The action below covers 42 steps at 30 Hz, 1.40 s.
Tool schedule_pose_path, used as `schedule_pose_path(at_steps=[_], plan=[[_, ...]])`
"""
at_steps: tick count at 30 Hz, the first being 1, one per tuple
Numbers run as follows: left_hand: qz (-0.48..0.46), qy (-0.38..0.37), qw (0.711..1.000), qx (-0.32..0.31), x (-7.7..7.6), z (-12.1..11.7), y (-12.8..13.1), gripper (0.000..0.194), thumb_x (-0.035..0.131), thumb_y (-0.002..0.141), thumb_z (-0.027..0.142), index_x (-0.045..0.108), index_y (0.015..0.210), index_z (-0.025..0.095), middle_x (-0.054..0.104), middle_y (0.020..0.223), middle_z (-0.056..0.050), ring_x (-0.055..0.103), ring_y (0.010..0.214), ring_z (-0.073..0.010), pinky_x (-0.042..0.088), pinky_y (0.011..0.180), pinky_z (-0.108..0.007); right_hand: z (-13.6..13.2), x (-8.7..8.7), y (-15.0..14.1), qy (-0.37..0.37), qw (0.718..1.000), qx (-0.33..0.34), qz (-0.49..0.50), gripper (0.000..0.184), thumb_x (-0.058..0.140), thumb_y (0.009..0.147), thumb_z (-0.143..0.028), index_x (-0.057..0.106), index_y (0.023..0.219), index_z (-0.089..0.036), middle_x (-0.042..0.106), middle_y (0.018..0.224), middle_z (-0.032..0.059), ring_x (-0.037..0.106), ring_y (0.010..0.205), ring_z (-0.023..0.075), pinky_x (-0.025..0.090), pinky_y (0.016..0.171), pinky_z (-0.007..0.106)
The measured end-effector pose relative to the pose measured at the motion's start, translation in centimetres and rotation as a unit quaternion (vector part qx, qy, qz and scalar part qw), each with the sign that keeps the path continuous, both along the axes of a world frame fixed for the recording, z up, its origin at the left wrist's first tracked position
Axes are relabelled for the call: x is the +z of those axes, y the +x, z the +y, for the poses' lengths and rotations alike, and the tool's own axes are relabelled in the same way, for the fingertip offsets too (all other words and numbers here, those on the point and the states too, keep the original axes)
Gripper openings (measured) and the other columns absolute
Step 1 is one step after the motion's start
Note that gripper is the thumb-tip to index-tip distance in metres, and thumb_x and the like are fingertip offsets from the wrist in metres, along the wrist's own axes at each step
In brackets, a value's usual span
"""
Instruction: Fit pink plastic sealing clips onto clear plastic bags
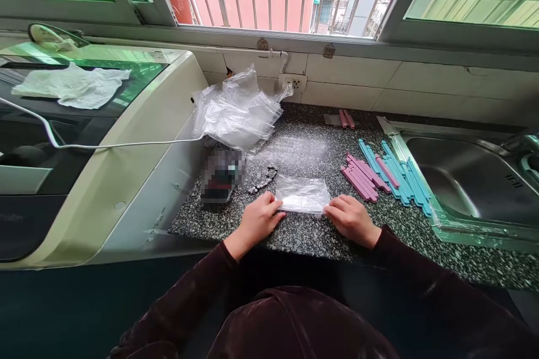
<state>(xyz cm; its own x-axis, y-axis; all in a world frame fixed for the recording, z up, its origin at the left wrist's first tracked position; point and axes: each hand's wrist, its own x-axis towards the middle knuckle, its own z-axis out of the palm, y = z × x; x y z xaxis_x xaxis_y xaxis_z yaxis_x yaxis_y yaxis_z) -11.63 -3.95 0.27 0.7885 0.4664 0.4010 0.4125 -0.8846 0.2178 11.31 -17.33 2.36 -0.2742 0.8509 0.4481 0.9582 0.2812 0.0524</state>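
A clear plastic bag, folded or stacked flat, lies on the speckled counter in front of me. My left hand pinches its near left corner between thumb and fingers. At the near right corner, my right hand is closed on the same plastic. Just beyond my left hand is a dark beaded string. To the right lie several pink sealing clips and several blue sealing clips, long and narrow, partly piled on each other.
A heap of clear plastic bags sits against the wall, with a blurred dark object nearer me. On the left stands a washing machine with a white cable across it. A steel sink is at right. Two pink clips lie farther back.
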Motion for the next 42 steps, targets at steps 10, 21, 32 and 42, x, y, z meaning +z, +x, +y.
schedule_pose_path(at_steps=[10,21,32,42], plan=[[-0.069,0.08,0.993,-0.056,2.4,-0.5,0.8,0.019,0.044,0.084,0.019,0.061,0.074,0.017,0.057,0.082,-0.007,0.051,0.073,-0.0146,0.041,0.062,-0.025,1.2,1.6,-2.1,0.048,0.999,0.0,-0.018,0.02,0.054,0.083,-0.031,0.062,0.094,-0.016,0.062,0.084,0.0072,0.047,0.075,0.0178,0.034,0.067,0.031],[-0.182,-0.036,0.982,-0.044,6.3,0.3,0.0,0.011,0.05,0.082,0.019,0.057,0.073,0.016,0.06,0.087,-0.007,0.052,0.085,-0.0175,0.043,0.08,-0.033,-0.2,3.0,-0.5,0.049,0.996,0.018,0.067,0.014,0.05,0.085,-0.019,0.063,0.088,-0.017,0.063,0.072,0.0043,0.049,0.068,0.014,0.033,0.063,0.029],[-0.139,-0.203,0.959,-0.138,12.5,1.2,0.9,0.018,0.047,0.085,0.024,0.053,0.071,0.016,0.057,0.075,-0.003,0.052,0.074,-0.0135,0.043,0.07,-0.028,-1.5,6.5,-0.3,-0.114,0.941,0.077,0.311,0.025,0.046,0.087,-0.039,0.061,0.092,-0.02,0.061,0.074,0.0039,0.055,0.066,0.0135,0.046,0.058,0.027],[0.022,-0.06,0.98,-0.189,16.7,1.9,2.1,0.022,0.041,0.087,0.025,0.053,0.072,0.016,0.052,0.07,-0.002,0.048,0.067,-0.0124,0.038,0.062,-0.026,1.2,9.8,0.4,0.284,0.894,-0.079,0.337,0.027,0.05,0.083,-0.045,0.051,0.096,-0.022,0.049,0.081,0.0039,0.05,0.074,0.0168,0.045,0.067,0.034]])
